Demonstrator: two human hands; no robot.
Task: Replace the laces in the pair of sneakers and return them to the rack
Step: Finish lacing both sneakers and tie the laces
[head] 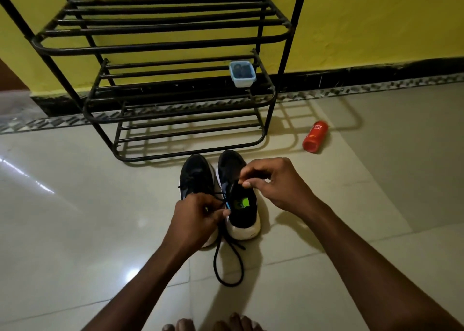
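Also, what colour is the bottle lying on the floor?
The bottle is red, with white lettering; head view.

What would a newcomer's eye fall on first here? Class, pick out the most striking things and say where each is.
Centre frame, the left hand and right hand pinch a black lace over black sneakers on the pale floor. Behind them a black metal rack stands against a bright yellow wall, a small tub on one shelf. A red bottle lies on the floor to the right.
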